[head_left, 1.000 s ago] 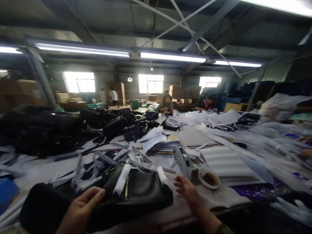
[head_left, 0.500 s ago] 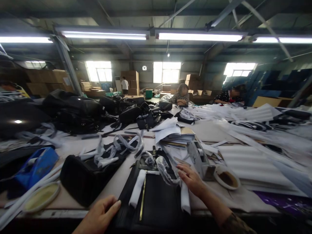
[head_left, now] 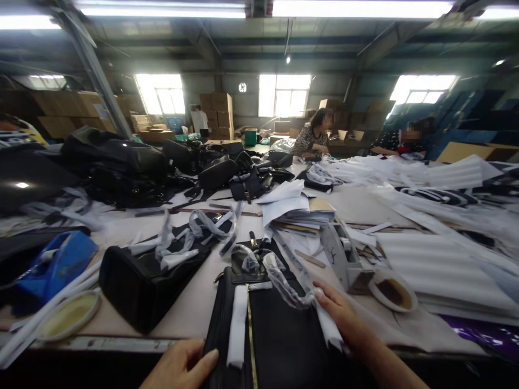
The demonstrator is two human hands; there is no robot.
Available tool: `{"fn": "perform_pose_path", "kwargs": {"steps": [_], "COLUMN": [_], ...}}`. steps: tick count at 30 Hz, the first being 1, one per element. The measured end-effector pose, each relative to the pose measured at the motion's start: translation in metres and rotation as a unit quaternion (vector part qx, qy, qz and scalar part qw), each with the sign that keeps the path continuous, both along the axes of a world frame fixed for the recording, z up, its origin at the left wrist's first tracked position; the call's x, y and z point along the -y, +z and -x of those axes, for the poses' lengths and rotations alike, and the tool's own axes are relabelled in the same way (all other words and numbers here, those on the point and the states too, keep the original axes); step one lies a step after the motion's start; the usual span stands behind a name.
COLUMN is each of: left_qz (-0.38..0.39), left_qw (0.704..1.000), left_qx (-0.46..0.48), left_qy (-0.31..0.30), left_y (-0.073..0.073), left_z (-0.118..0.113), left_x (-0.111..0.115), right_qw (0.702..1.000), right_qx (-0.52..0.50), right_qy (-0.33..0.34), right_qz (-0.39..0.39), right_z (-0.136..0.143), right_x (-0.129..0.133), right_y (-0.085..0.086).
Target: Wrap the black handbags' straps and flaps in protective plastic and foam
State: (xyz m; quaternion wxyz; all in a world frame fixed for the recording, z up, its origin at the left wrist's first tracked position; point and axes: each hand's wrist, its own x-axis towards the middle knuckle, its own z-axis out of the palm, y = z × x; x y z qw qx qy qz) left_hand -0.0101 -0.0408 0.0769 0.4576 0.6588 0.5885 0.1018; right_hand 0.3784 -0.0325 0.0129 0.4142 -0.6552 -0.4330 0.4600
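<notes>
A black bag (head_left: 287,335) with a gold zipper lies in front of me at the table's front edge. White wrapping covers strips on both its sides, and clear plastic is wound round its handle (head_left: 284,278). My left hand (head_left: 182,364) is closed on the bag's lower left edge, thumb on top and fingers partly hidden. At the upper right edge, my right hand (head_left: 340,316) grips the bag beside the white wrapped strip (head_left: 329,324), close to the handle's end. Its lower fingers are partly out of sight.
Left of me lie another black bag (head_left: 138,286), a blue tape dispenser (head_left: 60,265) and a round yellowish dish (head_left: 68,316). To the right stand a grey tape dispenser (head_left: 344,259), a bowl of brown matter (head_left: 393,290) and white foam sheets (head_left: 441,270). Two people sit across the table.
My right hand has come down from above the bag onto its right edge. The bag and my left hand appear farther right, while the camera view has tilted downward.
</notes>
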Motion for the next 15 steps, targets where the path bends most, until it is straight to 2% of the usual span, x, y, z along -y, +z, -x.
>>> {"fn": "perform_pose_path", "kwargs": {"steps": [2,4,6,8,10,12,15], "left_qz": [-0.097,-0.185,-0.227,-0.233,-0.234,-0.228,-0.195], "left_qw": [0.992,0.977,0.970,0.968,0.962,0.958,0.967], "left_qx": [-0.068,-0.079,-0.074,-0.096,-0.136,-0.166,-0.159], "left_qy": [0.039,0.070,0.051,0.002,-0.032,-0.043,-0.034], "left_y": [0.011,0.025,0.038,0.045,0.045,0.042,0.039], "left_z": [0.000,-0.005,-0.020,-0.039,-0.057,-0.069,-0.072], "left_x": [-0.008,-0.020,-0.032,-0.041,-0.046,-0.049,-0.055], "right_qw": [0.996,0.988,0.985,0.986,0.988,0.990,0.995], "right_qx": [-0.085,-0.142,-0.161,-0.157,-0.142,-0.118,-0.071], "right_qy": [-0.022,-0.036,-0.045,-0.052,-0.060,-0.070,-0.074], "right_qz": [0.030,0.049,0.050,0.038,0.022,0.011,0.001], "right_z": [0.010,0.018,0.022,0.024,0.022,0.019,0.011], "right_x": [0.009,0.016,0.021,0.025,0.028,0.031,0.036], "right_y": [0.007,0.014,0.019,0.018,0.012,0.005,0.000]}}
